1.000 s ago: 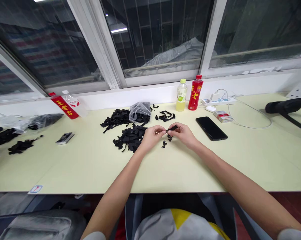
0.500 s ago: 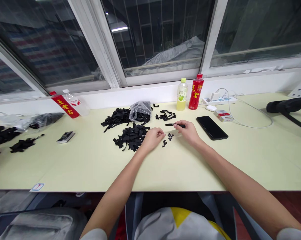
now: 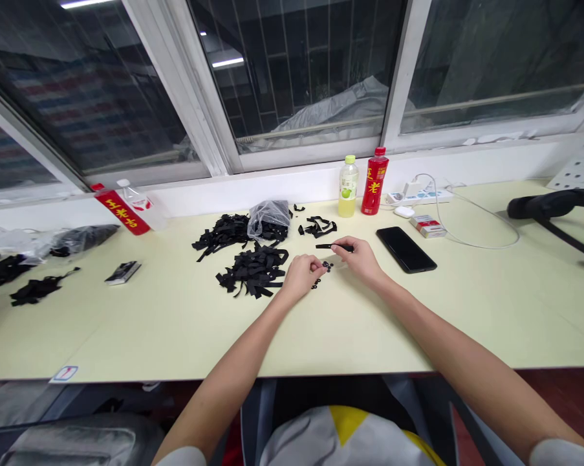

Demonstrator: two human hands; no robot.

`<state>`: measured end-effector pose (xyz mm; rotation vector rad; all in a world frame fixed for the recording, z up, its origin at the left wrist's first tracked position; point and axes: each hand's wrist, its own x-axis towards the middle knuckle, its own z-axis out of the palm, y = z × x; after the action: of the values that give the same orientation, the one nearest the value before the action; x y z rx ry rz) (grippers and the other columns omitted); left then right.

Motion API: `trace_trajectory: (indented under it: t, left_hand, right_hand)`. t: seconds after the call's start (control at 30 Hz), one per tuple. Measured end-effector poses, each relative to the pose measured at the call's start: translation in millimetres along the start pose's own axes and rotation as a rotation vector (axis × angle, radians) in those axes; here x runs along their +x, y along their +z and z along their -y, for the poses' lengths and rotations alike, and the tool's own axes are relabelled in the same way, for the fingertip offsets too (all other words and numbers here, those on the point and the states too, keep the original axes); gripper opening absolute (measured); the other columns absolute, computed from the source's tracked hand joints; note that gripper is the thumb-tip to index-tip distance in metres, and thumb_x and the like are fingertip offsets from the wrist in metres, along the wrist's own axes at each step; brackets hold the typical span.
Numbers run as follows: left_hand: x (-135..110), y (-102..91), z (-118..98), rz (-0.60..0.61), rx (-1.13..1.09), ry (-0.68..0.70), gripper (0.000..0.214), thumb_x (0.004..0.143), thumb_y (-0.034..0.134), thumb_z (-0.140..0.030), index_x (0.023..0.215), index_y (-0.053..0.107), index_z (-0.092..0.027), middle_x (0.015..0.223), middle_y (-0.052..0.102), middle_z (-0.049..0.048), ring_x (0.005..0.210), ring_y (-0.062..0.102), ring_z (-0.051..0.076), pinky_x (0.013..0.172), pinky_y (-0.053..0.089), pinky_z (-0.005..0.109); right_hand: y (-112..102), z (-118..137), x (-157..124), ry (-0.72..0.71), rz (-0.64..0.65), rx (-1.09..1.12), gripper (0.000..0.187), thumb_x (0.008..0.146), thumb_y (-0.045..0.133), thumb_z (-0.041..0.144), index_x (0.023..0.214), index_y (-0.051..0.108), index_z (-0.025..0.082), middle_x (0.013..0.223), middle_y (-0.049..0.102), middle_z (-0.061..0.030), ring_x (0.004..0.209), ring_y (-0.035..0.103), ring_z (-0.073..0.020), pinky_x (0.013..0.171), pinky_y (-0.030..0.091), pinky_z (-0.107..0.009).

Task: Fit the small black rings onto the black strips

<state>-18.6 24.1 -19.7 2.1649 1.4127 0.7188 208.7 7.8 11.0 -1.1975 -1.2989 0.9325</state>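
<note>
My right hand [image 3: 362,259] pinches a narrow black strip [image 3: 324,246], which points left over the table. My left hand [image 3: 301,275] reaches down to the small black rings [image 3: 328,266], its fingertips closed at their edge. Whether a ring is between those fingertips is hidden. A few more rings [image 3: 315,283] lie just below, partly covered by the left hand. Beside my left wrist is a heap of cut black strips [image 3: 253,268].
Behind are another strip pile [image 3: 224,233], a plastic bag [image 3: 268,220] and loose strip pieces [image 3: 321,226]. A green-capped bottle [image 3: 348,188] and a red bottle [image 3: 374,181] stand at the back. A phone [image 3: 406,249] lies right, near a small box [image 3: 427,226].
My left hand has moved right and slightly down, onto the rings, covering some. My right hand keeps its hold on the strip. The view has shifted slightly.
</note>
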Motion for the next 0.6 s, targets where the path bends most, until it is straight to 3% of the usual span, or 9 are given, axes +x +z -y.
trace_trajectory:
  t: [0.1, 0.3, 0.47, 0.6]
  left_hand:
    - [-1, -3.4, 0, 0.005, 0.025, 0.009, 0.02, 0.11, 0.098, -0.029, 0.093, 0.089, -0.024, 0.092, 0.084, 0.0071, 0.097, 0.082, 0.031, 0.099, 0.065, 0.044]
    - [-5, -7.6, -8, 0.043, 0.124, 0.12, 0.016, 0.114, 0.092, -0.024, 0.098, 0.087, -0.025, 0.101, 0.086, 0.0101, 0.12, 0.08, 0.038, 0.112, 0.066, 0.046]
    - [-6, -8.1, -14, 0.086, 0.175, 0.134, 0.019, 0.116, 0.089, -0.024, 0.099, 0.08, -0.026, 0.101, 0.085, 0.0088, 0.119, 0.078, 0.037, 0.115, 0.064, 0.046]
    - [-6, -7.7, -15, 0.082, 0.094, 0.125, 0.022, 0.113, 0.087, -0.024, 0.097, 0.074, -0.028, 0.107, 0.083, 0.0105, 0.123, 0.076, 0.038, 0.119, 0.06, 0.048]
  right_hand:
    - [-1, -2, 1, -0.004, 0.018, -0.007, 0.04, 0.083, 0.102, 0.062, 0.092, 0.089, 0.025, 0.101, 0.093, -0.012, 0.101, 0.084, -0.0345, 0.1, 0.072, -0.051]
    - [-2, -4, 1, -0.017, 0.018, -0.014, 0.037, 0.085, 0.099, 0.059, 0.092, 0.089, 0.025, 0.102, 0.093, -0.0122, 0.103, 0.084, -0.0351, 0.101, 0.072, -0.052]
    - [-2, -3, 0, -0.028, 0.013, -0.018, 0.043, 0.083, 0.101, 0.065, 0.092, 0.089, 0.025, 0.1, 0.093, -0.011, 0.102, 0.084, -0.0349, 0.101, 0.073, -0.052]
    - [-2, -2, -1, -0.019, 0.015, -0.026, 0.041, 0.084, 0.101, 0.063, 0.092, 0.088, 0.025, 0.1, 0.093, -0.0111, 0.101, 0.084, -0.0347, 0.101, 0.072, -0.052]
